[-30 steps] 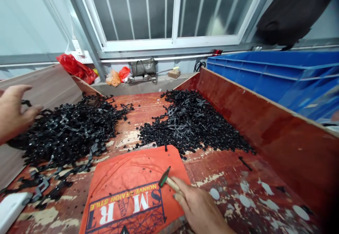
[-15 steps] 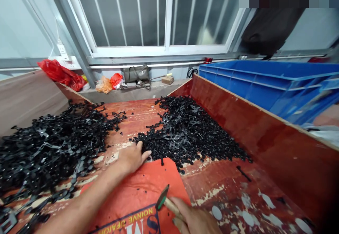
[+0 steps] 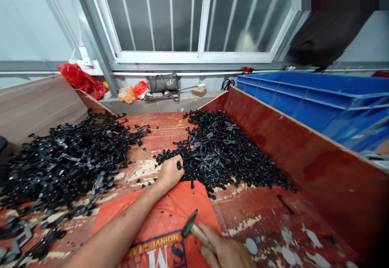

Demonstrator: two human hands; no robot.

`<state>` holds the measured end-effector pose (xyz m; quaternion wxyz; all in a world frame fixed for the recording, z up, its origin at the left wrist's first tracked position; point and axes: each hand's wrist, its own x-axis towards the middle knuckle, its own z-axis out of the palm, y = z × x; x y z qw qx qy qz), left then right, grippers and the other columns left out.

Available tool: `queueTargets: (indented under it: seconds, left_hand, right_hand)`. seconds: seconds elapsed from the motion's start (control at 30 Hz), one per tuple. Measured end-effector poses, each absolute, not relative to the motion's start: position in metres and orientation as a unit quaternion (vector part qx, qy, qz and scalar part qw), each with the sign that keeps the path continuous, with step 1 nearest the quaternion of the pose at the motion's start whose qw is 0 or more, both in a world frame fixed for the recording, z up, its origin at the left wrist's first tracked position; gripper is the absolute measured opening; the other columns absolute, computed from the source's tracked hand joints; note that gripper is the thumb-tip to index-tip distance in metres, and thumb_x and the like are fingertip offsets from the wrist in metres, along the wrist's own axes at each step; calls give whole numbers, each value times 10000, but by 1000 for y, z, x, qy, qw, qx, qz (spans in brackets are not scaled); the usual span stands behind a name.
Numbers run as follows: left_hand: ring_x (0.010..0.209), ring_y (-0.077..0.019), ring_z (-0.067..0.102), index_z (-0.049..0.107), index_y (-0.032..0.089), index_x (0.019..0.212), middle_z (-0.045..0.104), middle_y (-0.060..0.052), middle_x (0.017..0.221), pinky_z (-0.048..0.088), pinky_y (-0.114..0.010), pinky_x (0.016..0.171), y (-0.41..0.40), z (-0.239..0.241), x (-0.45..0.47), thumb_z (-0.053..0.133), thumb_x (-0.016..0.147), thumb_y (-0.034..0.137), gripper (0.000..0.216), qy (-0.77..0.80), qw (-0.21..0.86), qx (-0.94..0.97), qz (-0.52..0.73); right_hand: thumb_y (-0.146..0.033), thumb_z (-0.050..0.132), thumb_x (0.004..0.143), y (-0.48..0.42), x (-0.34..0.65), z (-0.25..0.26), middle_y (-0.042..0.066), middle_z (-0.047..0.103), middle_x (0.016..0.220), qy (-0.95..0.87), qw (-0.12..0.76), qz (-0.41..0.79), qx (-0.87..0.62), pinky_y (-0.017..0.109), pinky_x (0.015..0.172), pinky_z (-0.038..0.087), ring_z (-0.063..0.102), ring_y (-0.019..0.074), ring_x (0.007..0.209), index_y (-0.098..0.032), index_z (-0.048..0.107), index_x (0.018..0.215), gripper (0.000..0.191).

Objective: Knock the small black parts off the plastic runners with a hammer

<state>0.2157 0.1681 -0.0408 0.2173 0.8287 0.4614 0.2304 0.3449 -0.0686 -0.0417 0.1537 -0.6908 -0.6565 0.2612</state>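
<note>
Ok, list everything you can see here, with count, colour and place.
Right pile of plastic parts: one, black, by the red board.
Left pile of plastic parts: one, black, table left.
Orange sack: one, near centre.
Hammer: one, green head, wooden handle.
Crate: one, blue, right.
Bags: red and orange, window ledge.
Left hand: closed on the right pile's edge.
Right hand: holding the hammer.

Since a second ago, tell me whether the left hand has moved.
Yes. The left hand crossed from the left pile to the right pile, above the orange bag.
</note>
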Motion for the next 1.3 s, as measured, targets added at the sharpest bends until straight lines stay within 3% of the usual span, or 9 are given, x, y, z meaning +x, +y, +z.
queueTargets:
  seconds: [0.23, 0.33, 0.47, 0.7, 0.93, 1.1, 1.3]
  left_hand:
    - [716, -121, 568, 537, 196, 710, 601, 35, 728, 419, -210, 696, 133, -12, 166, 513, 698, 66, 133, 395, 293, 833, 253]
    - [751, -144, 588, 601, 194, 799, 646, 12, 789, 435, -231, 710, 107, 0, 136, 604, 753, 173, 50, 378, 360, 819, 239]
    - [763, -154, 592, 620, 182, 911, 647, -10, 825, 450, -239, 708, 94, 2, 97, 586, 841, 328, 165, 429, 429, 738, 296]
    - [727, -151, 545, 603, 182, 780, 599, 8, 746, 408, -233, 693, 75, -9, 42, 535, 874, 354, 208, 545, 318, 695, 345]
    - [702, -152, 539, 618, 183, 808, 605, 7, 740, 402, -232, 654, 53, -15, 10, 525, 878, 394, 241, 582, 320, 672, 329]
    - [670, -143, 544, 623, 186, 827, 614, 16, 713, 383, -228, 635, 81, 12, 24, 503, 885, 368, 225, 538, 292, 746, 263]
    - [674, -155, 587, 665, 227, 935, 664, 10, 731, 391, -236, 636, 123, 38, 110, 508, 857, 263, 178, 431, 223, 866, 121]
  right_hand:
    - [-275, 443, 925, -72, 342, -25, 11, 770, 970, -663, 169, 247, -686, 258, 706, 516, 725, 213, 815, -339, 573, 1324, 425]
    - [-286, 442, 932, -72, 340, -22, 11, 772, 941, -657, 168, 246, -692, 267, 683, 520, 725, 223, 804, -345, 588, 1307, 407]
    - [-296, 428, 942, -71, 338, -19, 15, 771, 933, -655, 158, 247, -697, 282, 681, 525, 726, 232, 813, -338, 571, 1325, 411]
    - [-306, 400, 962, -72, 338, -24, 45, 759, 1034, -656, 139, 241, -702, 324, 747, 537, 723, 251, 889, -302, 551, 1351, 417]
    - [-314, 408, 971, -72, 337, -21, 30, 733, 1129, -655, 149, 252, -697, 306, 780, 541, 720, 234, 924, -326, 539, 1360, 411]
    - [-333, 391, 970, -72, 336, -23, 32, 757, 1041, -650, 136, 239, -709, 309, 719, 544, 727, 245, 874, -323, 537, 1361, 418]
    - [-283, 408, 954, -74, 336, -25, 26, 767, 936, -652, 141, 235, -707, 296, 710, 524, 724, 236, 836, -322, 550, 1338, 411]
